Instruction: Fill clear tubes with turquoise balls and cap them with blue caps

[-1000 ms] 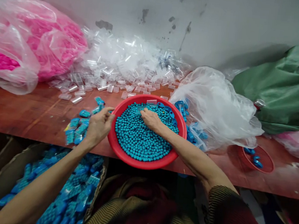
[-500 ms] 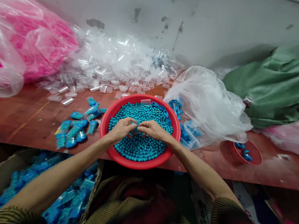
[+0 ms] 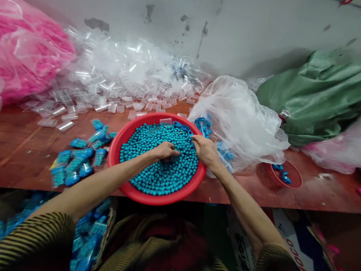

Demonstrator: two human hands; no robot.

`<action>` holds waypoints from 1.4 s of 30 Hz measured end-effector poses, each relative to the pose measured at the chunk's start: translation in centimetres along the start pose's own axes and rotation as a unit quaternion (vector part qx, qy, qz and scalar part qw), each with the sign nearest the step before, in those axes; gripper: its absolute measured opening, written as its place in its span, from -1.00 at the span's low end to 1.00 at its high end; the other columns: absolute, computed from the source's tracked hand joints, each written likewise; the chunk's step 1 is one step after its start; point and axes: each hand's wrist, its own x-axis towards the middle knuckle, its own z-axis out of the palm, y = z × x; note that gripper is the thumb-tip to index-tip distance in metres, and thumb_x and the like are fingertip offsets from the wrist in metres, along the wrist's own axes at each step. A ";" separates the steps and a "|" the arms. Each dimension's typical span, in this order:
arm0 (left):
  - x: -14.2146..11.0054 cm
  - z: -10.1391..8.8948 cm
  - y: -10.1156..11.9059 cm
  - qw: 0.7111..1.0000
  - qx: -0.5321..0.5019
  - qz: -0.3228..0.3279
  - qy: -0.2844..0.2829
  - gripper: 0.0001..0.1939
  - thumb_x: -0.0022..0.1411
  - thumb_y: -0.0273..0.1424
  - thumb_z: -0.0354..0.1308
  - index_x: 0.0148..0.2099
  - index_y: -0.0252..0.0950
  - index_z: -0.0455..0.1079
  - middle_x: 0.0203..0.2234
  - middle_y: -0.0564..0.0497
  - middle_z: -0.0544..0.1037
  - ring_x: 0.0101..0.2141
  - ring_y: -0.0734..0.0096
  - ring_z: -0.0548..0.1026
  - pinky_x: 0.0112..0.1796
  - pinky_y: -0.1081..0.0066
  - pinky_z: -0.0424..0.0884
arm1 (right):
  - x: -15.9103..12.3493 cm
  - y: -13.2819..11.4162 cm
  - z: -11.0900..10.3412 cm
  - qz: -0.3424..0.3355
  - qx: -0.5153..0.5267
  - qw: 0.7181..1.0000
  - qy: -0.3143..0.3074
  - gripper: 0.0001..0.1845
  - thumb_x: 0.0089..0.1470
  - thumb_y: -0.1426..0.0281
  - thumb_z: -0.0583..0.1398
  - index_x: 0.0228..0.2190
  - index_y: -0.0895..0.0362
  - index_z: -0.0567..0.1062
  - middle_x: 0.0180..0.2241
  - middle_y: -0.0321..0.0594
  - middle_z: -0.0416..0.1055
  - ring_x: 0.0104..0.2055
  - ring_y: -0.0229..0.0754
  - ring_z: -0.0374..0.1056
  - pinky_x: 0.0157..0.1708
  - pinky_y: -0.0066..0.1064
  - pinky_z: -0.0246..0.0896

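Observation:
A red plastic basin [image 3: 115, 146] full of small turquoise beads [image 3: 151, 175] stands at the table's front edge. My left hand [image 3: 167, 150] is over the middle of the beads, fingers curled downward and closed; what they hold is hidden. At the basin's right rim, my right hand [image 3: 207, 151] pinches at a blue plastic cap [image 3: 190, 133] with thumb and forefinger. More blue caps [image 3: 177, 123] lie on the beads along the far rim, beside a clear plastic case [image 3: 165, 121].
Bead-filled blue-capped cases [image 3: 76, 159] lie left of the basin, with more in a box below. Clear cases [image 3: 108, 90] are heaped behind. A pink-filled bag [image 3: 26, 48] stands left; a white plastic bag [image 3: 240, 115], green sack [image 3: 324, 98] and small red basket [image 3: 291, 180] stand right.
My hands were together over the beads and are now apart. The right has moved to the blue caps at the right rim; the left stays over the beads. The view has shifted slightly right.

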 end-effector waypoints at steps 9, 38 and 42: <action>-4.2 -3.0 -1.0 0.949 -0.287 0.011 -0.133 -0.55 -0.13 -0.21 0.35 -0.26 -0.31 0.26 -0.48 -0.01 0.52 -0.48 0.38 0.52 -0.44 0.41 0.40 | 1.6 -2.2 -1.2 -0.066 -0.277 0.944 -0.164 -0.65 0.20 0.53 -0.08 -0.14 0.25 0.44 -0.21 0.08 0.42 -0.23 -0.02 0.36 -0.36 -0.31 0.14; -9.0 -1.3 -2.7 0.963 -0.268 -0.003 0.013 -0.60 0.02 -0.20 0.21 -0.17 -0.30 0.19 -0.55 0.08 0.46 -0.68 0.54 0.40 -0.73 0.61 0.16 | 0.8 -4.3 3.0 0.170 0.579 0.776 -0.185 -0.55 -0.15 0.61 0.04 -0.14 0.17 0.36 -0.44 -0.33 0.38 -0.46 -0.33 0.35 -0.41 -0.46 0.31; -9.5 -1.8 -2.7 0.961 -0.277 -0.001 0.029 -0.58 0.01 -0.19 0.22 -0.16 -0.30 0.20 -0.56 0.07 0.46 -0.68 0.54 0.40 -0.73 0.61 0.18 | 1.0 -3.7 3.2 0.164 0.575 0.787 -0.153 -0.61 -0.24 0.62 0.06 -0.26 0.18 0.34 -0.39 -0.32 0.36 -0.48 -0.37 0.29 -0.40 -0.47 0.28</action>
